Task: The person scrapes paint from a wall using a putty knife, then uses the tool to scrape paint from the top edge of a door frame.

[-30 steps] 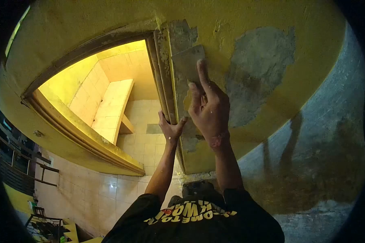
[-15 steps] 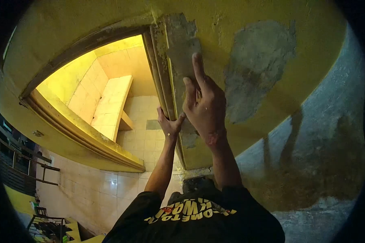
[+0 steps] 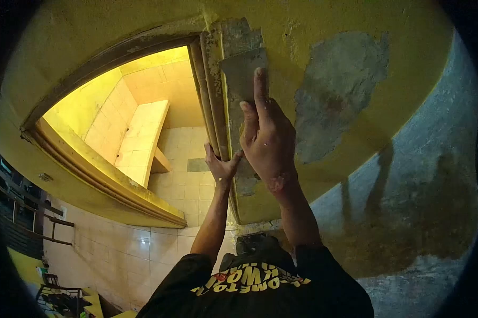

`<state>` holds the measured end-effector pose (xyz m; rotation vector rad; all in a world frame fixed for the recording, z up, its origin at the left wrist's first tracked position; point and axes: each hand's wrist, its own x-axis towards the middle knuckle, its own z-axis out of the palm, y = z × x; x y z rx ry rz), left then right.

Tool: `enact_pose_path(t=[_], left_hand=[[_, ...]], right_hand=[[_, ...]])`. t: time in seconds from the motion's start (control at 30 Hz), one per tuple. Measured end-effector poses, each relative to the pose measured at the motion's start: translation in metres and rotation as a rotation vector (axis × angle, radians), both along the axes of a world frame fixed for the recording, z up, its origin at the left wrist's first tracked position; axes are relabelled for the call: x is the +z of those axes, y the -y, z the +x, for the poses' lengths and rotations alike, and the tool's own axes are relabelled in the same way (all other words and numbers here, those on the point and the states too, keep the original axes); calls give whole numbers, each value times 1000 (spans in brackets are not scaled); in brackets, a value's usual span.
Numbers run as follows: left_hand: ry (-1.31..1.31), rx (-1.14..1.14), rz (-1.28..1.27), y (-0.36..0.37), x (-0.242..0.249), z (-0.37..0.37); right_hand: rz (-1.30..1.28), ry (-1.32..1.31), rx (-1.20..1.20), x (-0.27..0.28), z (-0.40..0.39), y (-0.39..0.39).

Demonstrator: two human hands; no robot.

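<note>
A flat metal scraper [image 3: 241,77] is in my right hand [image 3: 271,140], its handle hidden in the palm. My index finger lies stretched along the blade, and the thumb rests near its lower left edge. The broad end of the blade lies against a bare grey strip [image 3: 241,34] of wall beside the doorway. Lower and to the left, my left hand [image 3: 222,167] is wrapped around the edge of the wooden door frame [image 3: 210,100], fingers on the doorway side and thumb on the wall side.
A larger grey patch [image 3: 342,95] marks the yellow wall [image 3: 281,196] to the right. Through the lit doorway are a tiled ledge [image 3: 143,132] and floor. Wet-looking dark concrete [image 3: 403,222] spreads at right. A wooden ladder-like frame [image 3: 56,228] stands far left.
The scraper and right hand have shifted very slightly up along the grey strip. My left hand keeps its hold on the door frame, and the camera view has turned a little.
</note>
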<state>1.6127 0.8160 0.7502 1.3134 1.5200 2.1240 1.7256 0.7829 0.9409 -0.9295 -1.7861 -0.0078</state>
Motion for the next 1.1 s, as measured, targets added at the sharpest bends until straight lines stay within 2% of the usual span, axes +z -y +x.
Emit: enact_pose_path(t=[0.07, 0.27, 0.37, 0.47, 0.67, 0.8, 0.87, 0.97, 1.1], left_hand=[[-21, 6, 7, -2, -1, 0], [20, -7, 19, -3, 5, 2], [-4, -6, 5, 2, 1, 0], [-19, 9, 9, -1, 3, -1], [-10, -30, 18, -1, 1, -2], [-34, -2, -21, 1, 7, 0], [-14, 1, -17, 3, 1, 4], [-5, -35, 5, 0, 1, -3], [-31, -2, -8, -1, 3, 4]], right_hand=[[95, 12, -45, 10, -1, -6], [111, 22, -72, 1, -6, -5], [110, 32, -75, 29, -7, -7], [128, 46, -104, 6, -5, -2], [179, -77, 37, 19, 2, -8], [39, -21, 13, 15, 6, -3], [188, -78, 9, 9, 1, -11], [81, -29, -25, 11, 3, -5], [138, -26, -76, 12, -1, -8]])
